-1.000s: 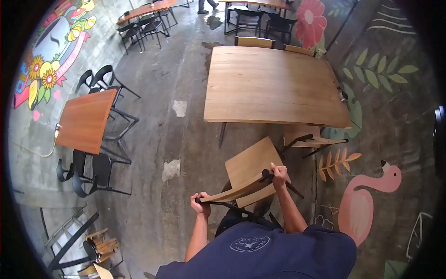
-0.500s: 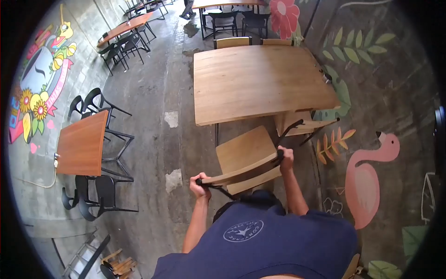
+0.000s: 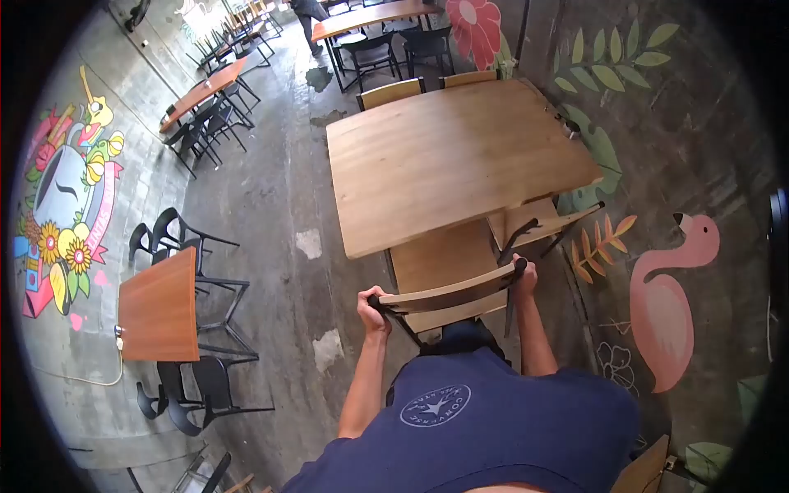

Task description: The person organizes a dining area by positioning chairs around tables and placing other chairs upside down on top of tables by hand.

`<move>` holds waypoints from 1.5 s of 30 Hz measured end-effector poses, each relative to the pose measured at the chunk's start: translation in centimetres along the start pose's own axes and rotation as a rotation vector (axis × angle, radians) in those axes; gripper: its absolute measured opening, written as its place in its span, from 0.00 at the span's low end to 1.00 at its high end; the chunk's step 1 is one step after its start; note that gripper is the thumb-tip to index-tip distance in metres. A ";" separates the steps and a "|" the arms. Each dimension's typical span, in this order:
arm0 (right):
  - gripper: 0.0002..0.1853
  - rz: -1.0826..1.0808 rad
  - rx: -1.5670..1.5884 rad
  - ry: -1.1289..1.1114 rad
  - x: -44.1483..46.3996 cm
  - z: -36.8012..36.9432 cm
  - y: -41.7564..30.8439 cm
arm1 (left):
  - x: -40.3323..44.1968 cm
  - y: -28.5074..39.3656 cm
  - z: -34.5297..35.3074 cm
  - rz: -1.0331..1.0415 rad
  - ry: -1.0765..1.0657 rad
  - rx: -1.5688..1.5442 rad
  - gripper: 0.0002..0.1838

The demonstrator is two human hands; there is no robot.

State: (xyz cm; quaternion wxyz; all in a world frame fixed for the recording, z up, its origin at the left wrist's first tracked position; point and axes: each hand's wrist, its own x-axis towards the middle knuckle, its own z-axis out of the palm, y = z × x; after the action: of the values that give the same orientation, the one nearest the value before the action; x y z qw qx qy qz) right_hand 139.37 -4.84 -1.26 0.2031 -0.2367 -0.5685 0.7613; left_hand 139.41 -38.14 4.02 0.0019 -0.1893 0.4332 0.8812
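A chair with a wooden seat (image 3: 448,256) and a curved wooden backrest (image 3: 452,294) stands right in front of me. My left hand (image 3: 375,311) is closed round the left end of the backrest. At its right end my right hand (image 3: 524,278) is closed too. The front of the seat lies under the near edge of the large wooden table (image 3: 452,156). A second wooden chair (image 3: 546,226) is beside it on the right, partly beneath the table.
Two chairs (image 3: 390,93) line the table's far side. On the left stands a reddish table (image 3: 159,306) with black chairs (image 3: 214,382). Further back are more tables (image 3: 374,16) and a person (image 3: 309,18). A painted wall with a flamingo (image 3: 666,329) borders the right.
The held chair has turned to face the table squarely and moved forward, its seat now partly under the tabletop. Both hands have stayed on the backrest. The view has turned.
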 end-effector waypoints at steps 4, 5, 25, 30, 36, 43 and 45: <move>0.10 0.191 0.095 0.061 4.2 1.4 1.4 | 5.4 -1.5 1.0 -0.006 -0.091 0.013 0.17; 0.10 0.225 0.029 0.059 5.1 2.0 1.2 | 7.2 -2.6 0.4 0.007 -0.089 0.006 0.17; 0.09 0.507 0.043 0.074 19.2 4.2 10.3 | 20.2 -7.1 5.1 -0.158 0.235 -0.025 0.09; 0.08 0.502 0.115 0.070 19.2 4.6 9.8 | 22.3 -9.0 3.9 -0.201 0.219 -0.049 0.10; 0.13 0.506 -0.032 0.061 19.7 3.9 11.1 | 22.7 -9.2 3.2 -0.214 0.255 -0.031 0.12; 0.31 0.589 -0.429 0.028 19.5 2.7 8.2 | 22.4 -7.4 4.4 -0.333 0.443 0.297 0.17; 0.35 1.015 -0.321 0.008 19.6 1.9 7.1 | 20.6 -4.7 5.0 -0.671 0.229 0.195 0.22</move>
State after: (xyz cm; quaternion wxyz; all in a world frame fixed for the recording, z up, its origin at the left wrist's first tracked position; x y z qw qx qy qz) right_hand 122.22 3.11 -10.20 -0.2275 -0.5131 -0.4910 0.6662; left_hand 119.40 -34.71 -3.69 0.2604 -0.4172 0.4264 0.7592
